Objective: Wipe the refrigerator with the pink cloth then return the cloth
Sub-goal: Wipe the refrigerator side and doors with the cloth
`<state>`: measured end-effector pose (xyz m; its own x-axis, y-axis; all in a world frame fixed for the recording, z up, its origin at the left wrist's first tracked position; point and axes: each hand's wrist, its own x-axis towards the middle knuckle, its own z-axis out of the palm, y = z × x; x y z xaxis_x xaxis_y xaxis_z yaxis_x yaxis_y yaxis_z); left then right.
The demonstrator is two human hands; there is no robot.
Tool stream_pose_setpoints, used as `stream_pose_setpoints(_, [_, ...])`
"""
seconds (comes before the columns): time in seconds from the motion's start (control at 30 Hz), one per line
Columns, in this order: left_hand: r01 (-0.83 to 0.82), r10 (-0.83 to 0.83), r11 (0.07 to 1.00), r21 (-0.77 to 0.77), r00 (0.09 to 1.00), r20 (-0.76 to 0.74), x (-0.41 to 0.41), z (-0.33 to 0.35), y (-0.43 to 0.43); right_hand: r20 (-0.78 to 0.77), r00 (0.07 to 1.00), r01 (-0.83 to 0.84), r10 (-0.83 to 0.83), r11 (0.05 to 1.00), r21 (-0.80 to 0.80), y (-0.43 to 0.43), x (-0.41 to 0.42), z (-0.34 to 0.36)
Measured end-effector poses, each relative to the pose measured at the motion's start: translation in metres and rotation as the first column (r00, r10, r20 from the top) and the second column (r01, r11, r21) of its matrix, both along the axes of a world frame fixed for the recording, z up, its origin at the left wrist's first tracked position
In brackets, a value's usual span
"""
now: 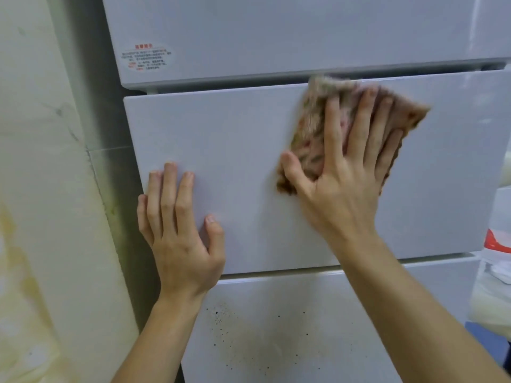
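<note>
Your right hand (343, 175) presses the pink cloth (312, 128) flat against the middle drawer front (243, 150) of the refrigerator (276, 37), fingers spread and straight. Your left hand (179, 230) rests open on the same panel. The cloth's edges are motion-blurred, and the red sticker (146, 57) text is unreadable.

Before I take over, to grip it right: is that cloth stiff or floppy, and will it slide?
Probably floppy: the cloth lies rumpled under the right hand. Likely light: flat fingers pin it. The glossy fridge door should let it slide.
</note>
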<state>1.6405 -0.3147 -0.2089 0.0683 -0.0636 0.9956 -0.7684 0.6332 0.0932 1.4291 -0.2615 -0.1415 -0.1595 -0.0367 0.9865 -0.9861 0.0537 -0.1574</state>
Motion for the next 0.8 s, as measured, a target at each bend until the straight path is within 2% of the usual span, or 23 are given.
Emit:
stream_pose_setpoints(0.1, [-0.009,0.009,1.0,0.006,1.0,-0.01,-0.006,0.002,0.002,0.039,0.999,0.01,-0.009,0.999,-0.038,-0.003,0.001,0.021])
stream_pose_setpoints(0.2, [-0.009,0.009,1.0,-0.009,1.0,0.029,-0.016,0.001,0.006,-0.02,0.999,-0.041,0.039,0.995,-0.094,-0.004,-0.005,0.003])
stream_pose_setpoints(0.33, [0.007,-0.007,1.0,-0.002,0.998,0.069,-0.032,-0.006,0.012,-0.045,0.994,-0.104,0.103,0.994,-0.027,0.006,-0.024,-0.069])
stream_pose_setpoints(0.43, [0.009,-0.01,1.0,0.015,0.997,0.076,-0.043,-0.013,0.016,-0.042,0.994,-0.096,0.1,0.992,0.079,0.018,-0.05,-0.141])
stream_pose_setpoints(0.5, [0.003,-0.004,1.0,0.016,0.997,0.075,-0.047,-0.014,0.018,-0.076,0.992,-0.092,0.102,0.988,0.124,0.024,-0.066,-0.162])
stream_pose_setpoints(0.63, [0.009,-0.009,1.0,0.002,0.996,0.085,-0.058,-0.013,0.022,-0.087,0.991,-0.089,0.099,0.991,0.103,0.027,-0.082,-0.133])
stream_pose_setpoints(0.8, [0.021,-0.02,1.0,-0.007,0.996,0.089,-0.068,-0.009,0.025,0.005,0.998,-0.064,0.065,0.995,-0.07,0.021,-0.112,-0.023])
